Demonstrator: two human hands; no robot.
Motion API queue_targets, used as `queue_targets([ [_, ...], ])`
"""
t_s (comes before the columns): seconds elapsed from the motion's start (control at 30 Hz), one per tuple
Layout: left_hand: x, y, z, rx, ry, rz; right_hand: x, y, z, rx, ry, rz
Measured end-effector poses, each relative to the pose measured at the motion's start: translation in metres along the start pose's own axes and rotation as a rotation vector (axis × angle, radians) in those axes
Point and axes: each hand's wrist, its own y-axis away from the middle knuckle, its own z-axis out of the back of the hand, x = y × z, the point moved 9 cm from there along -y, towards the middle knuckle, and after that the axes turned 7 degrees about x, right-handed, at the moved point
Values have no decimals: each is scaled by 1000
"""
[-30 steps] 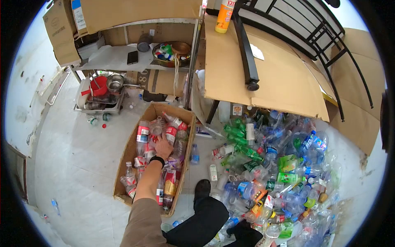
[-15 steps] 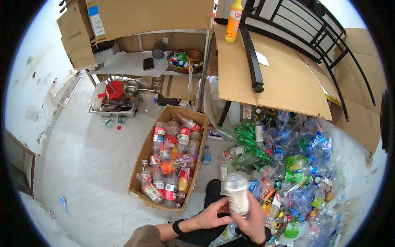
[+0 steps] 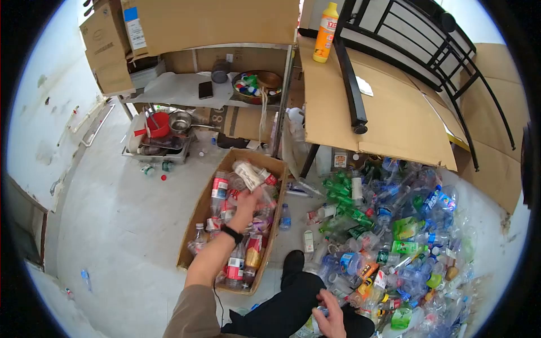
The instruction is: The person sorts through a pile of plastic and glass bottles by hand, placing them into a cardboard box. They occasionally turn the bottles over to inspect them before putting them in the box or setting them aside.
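Observation:
My left hand (image 3: 248, 201) reaches into the cardboard box (image 3: 189, 225), over bottles that lie inside. At its fingertips is a clear plastic bottle (image 3: 248, 174) with a whitish middle, tilted against the others near the box's far end. The fingers are partly hidden, but they appear closed on the bottle's near end. Red-labelled bottles (image 3: 235, 265) lie around and below my left forearm. My right hand (image 3: 330, 316) is beside my knee at the bottom, fingers apart, with nothing visibly gripped. Some clear plastic shows just behind its fingers.
A large heap of mixed plastic bottles (image 3: 406, 248) spreads on the right. Behind it stands a cardboard-covered surface (image 3: 389, 124) with a yellow bottle (image 3: 326, 32) and a black metal frame (image 3: 352, 84). Pans and a red pot (image 3: 159, 125) sit by the shelf. A small bottle (image 3: 285, 217) stands beside the box.
My left hand has carried the whitish clear bottle from in front of me, where both hands held it, left into the box. My right hand has let go and moved lower.

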Motion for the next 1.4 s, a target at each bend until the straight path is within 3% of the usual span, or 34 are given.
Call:
queue_targets([
  [0.07, 21, -65, 19, -57, -20, 1, 0, 18, 13, -31, 97, 48],
  [0.1, 43, -100, 38, -82, -107, 37, -9, 26, 14, 7, 136, -51],
  [0.13, 40, -106, 33, -76, -110, 48, -19, 34, 14, 45, 172, -151],
  [0.2, 42, -110, 33, -200, 3, 80, -27, 45, 19, 68, 246, -140],
  [0.33, 105, -139, 61, -188, 10, 95, -37, 54, 30, 102, 261, -192],
  [0.37, 93, -131, 60, -5, -595, -124, -41, 57, 33, 90, 190, -242],
  [0.4, 105, -114, 51, 106, -454, -117, -26, 54, 42, -38, 313, -72],
  [0.43, 117, -97, 41, 213, -307, -94, -66, 69, 31, 129, 312, -156],
  [0.47, 131, -80, 30, 313, -164, -57, -67, 70, 39, 83, 240, -133],
  [0.5, 130, -50, 18, 91, -48, 150, -64, 74, 48, 69, 273, -150],
  [0.53, 109, -16, -13, 110, -52, 100, -67, 79, 57, 12, 204, -96],
  [0.57, 96, 12, -38, -48, -134, 204, -66, 83, 70, -44, 196, -97],
  [0.67, 71, 83, -138, 156, -103, 240, -74, 111, 114, -255, 132, -127],
  [0.73, 44, 119, -213, 326, -147, 126, -100, 137, 143, -454, 8, -170],
  [0.77, 36, 134, -243, 350, -159, 122, -122, 154, 153, -536, -225, -293],
  [0.83, 25, 168, -331, 697, -252, 64, -180, 194, 172, -755, -506, -316],
  [0.87, 29, 178, -358, 716, -267, 60, -215, 216, 182, -855, -584, -328],
  [0.93, 48, 209, -426, 993, -350, 43, -278, 248, 201, -971, -677, -328],
  [0.97, 66, 220, -448, 1074, -404, 55, -311, 264, 208, -1032, -686, -437],
  [1.03, 116, 237, -479, 1222, -488, 137, -368, 280, 218, -1108, -710, -544],
  [1.17, 193, 277, -508, 1570, -1081, -6, -460, 270, 259, -1222, -623, -505],
  [1.23, 230, 287, -502, 1623, -1028, 77, -503, 262, 270, -1323, -756, -510],
  [1.27, 243, 288, -499, 1631, -1033, 86, -526, 254, 275, -1259, -789, -501],
  [1.3, 250, 296, -496, 1710, -1203, -7, -548, 252, 275, -1255, -798, -513],
  [1.37, 258, 304, -496, 1775, -1385, -98, -586, 259, 278, -1286, -420, -854],
  [1.4, 259, 307, -502, 1791, -1362, -130, -643, 263, 268, -1318, -362, -802],
])
